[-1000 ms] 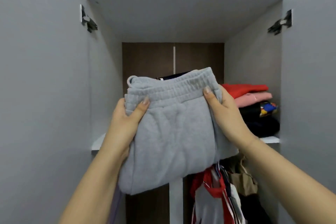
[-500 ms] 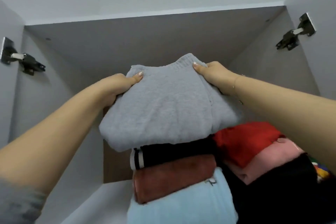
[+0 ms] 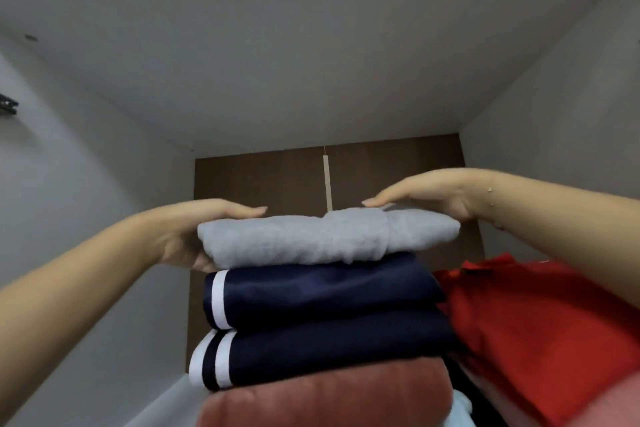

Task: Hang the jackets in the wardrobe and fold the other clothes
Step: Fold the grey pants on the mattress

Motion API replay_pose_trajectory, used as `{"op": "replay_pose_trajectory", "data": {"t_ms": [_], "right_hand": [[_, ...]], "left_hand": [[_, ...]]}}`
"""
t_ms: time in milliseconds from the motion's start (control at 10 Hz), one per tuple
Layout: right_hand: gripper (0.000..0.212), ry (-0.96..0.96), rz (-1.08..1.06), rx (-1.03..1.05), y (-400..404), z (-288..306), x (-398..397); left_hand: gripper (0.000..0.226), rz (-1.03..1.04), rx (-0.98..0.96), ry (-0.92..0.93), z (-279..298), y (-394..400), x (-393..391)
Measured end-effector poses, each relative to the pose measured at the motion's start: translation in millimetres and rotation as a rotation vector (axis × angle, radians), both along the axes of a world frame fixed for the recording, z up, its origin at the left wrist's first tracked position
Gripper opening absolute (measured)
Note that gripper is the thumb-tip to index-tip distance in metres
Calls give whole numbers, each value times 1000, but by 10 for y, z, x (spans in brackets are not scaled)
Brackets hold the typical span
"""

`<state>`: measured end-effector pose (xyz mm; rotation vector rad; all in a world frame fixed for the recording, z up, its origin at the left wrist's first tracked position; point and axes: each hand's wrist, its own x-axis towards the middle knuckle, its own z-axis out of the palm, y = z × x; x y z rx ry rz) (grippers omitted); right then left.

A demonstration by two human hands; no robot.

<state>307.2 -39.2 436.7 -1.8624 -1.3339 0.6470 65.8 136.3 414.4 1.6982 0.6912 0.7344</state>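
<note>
While both flat, unclenched hands' grips (image 3: 194, 232) (image 3: 426, 194) flank the grey garment (image 3: 322, 236), space stays open above.

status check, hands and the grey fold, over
Left hand and right hand flat on grey sweatpants. Sweatpants atop navy striped garment. Nothing in the way.
</note>
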Motion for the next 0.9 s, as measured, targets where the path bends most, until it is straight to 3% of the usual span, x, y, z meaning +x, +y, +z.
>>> {"op": "replay_pose_trajectory", "data": {"t_ms": [100,200,300,400,500,600,700,800,900], "right_hand": [[33,-83,-67,141,108,64,-34],[54,-108,-155,200,240,29,-123],[39,-184,-244,272,142,-172,-199],[32,-294,-330,290,20,-240,-284],[30,-274,-375,520,-168,-335,-394],[33,-165,-341,830,-488,-659,-763],[31,-135,-307,931,-796,-975,-1196],[31,-103,-253,1028,-1293,-1452,-1794],[33,-19,-265,1049,-1805,-1855,-2282]], "left_hand": [[57,-79,162,173,56,75,-115],[56,7,190,111,31,46,-41],[44,96,169,50,-79,96,-142],[21,-9,174,34,-239,-3,-321],[13,69,154,-176,-328,-151,-419],[40,107,186,-355,-491,-389,-573],[48,106,258,-401,-705,-600,-741],[42,54,376,-523,-1090,-1056,-984],[35,-167,217,-608,-1456,-1623,-1213]]}}
